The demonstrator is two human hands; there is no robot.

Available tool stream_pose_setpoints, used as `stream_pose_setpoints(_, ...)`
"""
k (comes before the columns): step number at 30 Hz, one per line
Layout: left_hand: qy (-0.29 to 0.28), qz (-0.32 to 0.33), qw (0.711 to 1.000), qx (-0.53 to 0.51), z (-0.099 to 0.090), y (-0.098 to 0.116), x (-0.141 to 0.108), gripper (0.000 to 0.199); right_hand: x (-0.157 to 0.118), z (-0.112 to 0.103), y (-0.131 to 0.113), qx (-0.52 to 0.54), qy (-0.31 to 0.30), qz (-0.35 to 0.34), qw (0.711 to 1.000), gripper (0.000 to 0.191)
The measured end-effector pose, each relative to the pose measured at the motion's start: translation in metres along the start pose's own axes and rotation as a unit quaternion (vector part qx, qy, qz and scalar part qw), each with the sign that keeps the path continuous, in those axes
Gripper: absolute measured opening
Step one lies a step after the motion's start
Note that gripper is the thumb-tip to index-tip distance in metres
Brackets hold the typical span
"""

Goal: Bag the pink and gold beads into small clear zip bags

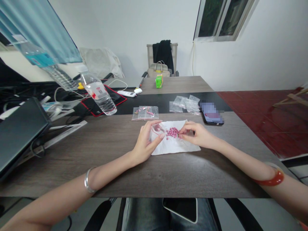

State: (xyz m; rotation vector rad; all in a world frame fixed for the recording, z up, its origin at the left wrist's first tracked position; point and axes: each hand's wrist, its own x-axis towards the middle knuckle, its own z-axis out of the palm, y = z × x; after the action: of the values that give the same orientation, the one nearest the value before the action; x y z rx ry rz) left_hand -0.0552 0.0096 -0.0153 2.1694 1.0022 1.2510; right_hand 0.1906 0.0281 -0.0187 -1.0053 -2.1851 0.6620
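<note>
Right hand pinched shut at pink beads, left hand curled, grip unclear, on white tissue

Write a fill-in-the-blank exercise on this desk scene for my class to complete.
The beads heaped on the white sheet are ____.
The left hand wears a ____ bangle.
The right hand wears a ____ bangle.
The phone lies with its screen facing ____.

Missing words: pink; silver; red; up.
</note>
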Motion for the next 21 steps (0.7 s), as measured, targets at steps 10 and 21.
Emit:
stream_pose_setpoints(10, -0.022, -0.009, 0.999, 0.036, -0.003, 0.008, 0.0, 0.04, 0.0, -0.008, 0.007, -0.069, -0.051, -0.06, 0.995, 0.009)
stream_pose_setpoints(21, -0.118, 0.051, 0.983, 0.129, -0.001, 0.013, -0.001, 0.042, 0.0, -0.004, -0.019, -0.061, 0.162, -0.092, 0.981, 0.009)
